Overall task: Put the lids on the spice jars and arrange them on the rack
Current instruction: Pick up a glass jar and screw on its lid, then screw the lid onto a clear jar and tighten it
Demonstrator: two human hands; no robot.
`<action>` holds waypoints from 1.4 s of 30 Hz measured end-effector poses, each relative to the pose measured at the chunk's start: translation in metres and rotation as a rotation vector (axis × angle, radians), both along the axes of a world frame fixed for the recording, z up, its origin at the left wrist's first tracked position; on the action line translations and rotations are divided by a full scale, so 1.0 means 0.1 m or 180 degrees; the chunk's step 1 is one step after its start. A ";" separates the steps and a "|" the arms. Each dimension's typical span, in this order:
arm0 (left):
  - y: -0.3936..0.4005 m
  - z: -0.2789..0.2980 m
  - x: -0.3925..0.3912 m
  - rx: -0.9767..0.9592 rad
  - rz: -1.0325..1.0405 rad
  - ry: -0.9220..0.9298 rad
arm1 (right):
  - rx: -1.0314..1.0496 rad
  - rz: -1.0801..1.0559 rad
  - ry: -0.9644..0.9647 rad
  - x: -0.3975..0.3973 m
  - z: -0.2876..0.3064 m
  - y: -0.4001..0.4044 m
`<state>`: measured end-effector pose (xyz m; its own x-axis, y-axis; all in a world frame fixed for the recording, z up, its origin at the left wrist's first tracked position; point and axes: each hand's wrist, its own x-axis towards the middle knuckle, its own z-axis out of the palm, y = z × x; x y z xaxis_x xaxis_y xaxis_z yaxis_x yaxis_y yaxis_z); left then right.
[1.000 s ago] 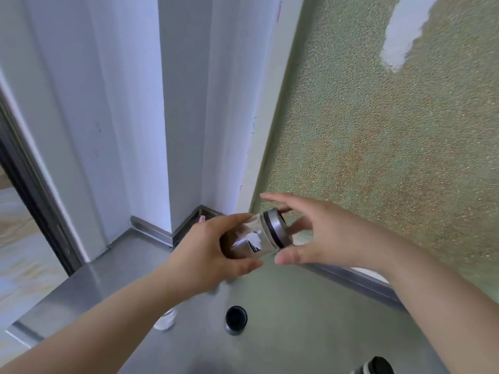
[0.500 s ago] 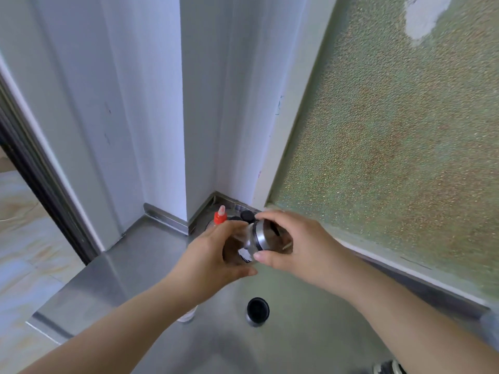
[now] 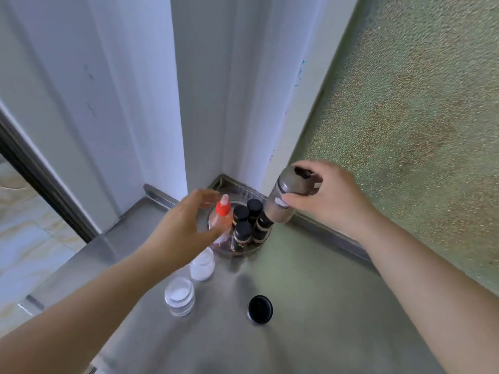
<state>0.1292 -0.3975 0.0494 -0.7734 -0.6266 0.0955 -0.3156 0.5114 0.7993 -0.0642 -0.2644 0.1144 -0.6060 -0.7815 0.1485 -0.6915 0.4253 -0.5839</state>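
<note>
Since the earlier frame the left hand [image 3: 186,225] has let go, fingers loose, while the right hand [image 3: 324,201] grips the lidded jar [image 3: 286,201], tilted, just above-right of the rack [image 3: 243,249] at centre frame.

Black-capped jars [image 3: 241,213] on rack: four. Open jars [image 3: 180,295]: two. Loose lid [image 3: 260,309]: one.

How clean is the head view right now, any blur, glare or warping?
Head view: daylight, even; left hand smeared by motion; the jar in the right hand is soft; steel counter shows dull sheen and arm shadows, no harsh glare; wide-angle bends the wall edges.
</note>
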 end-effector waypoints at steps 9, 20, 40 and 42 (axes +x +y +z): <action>-0.32 -0.10 0.17 -0.0281 0.0297 -0.0177 | 0.0505 0.0282 0.0078 -0.44 -0.53 -1.14; -0.42 -0.52 0.36 -0.0241 0.0356 -0.0336 | 0.1602 0.0480 -0.0075 -0.31 -1.36 -1.59; -0.12 -0.92 0.72 0.0396 -0.0220 -0.1095 | 0.0967 0.1424 0.0108 0.38 -1.23 -0.04; -0.09 -1.00 0.76 0.0438 -0.0242 -0.1211 | 0.1964 0.1604 0.0201 0.49 -1.48 0.10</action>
<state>0.2057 -0.4066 -0.0509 -0.7820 -0.5532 -0.2871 -0.5673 0.4411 0.6954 -0.0156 -0.2541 -0.0339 -0.1629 -0.9115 -0.3777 -0.9104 0.2865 -0.2984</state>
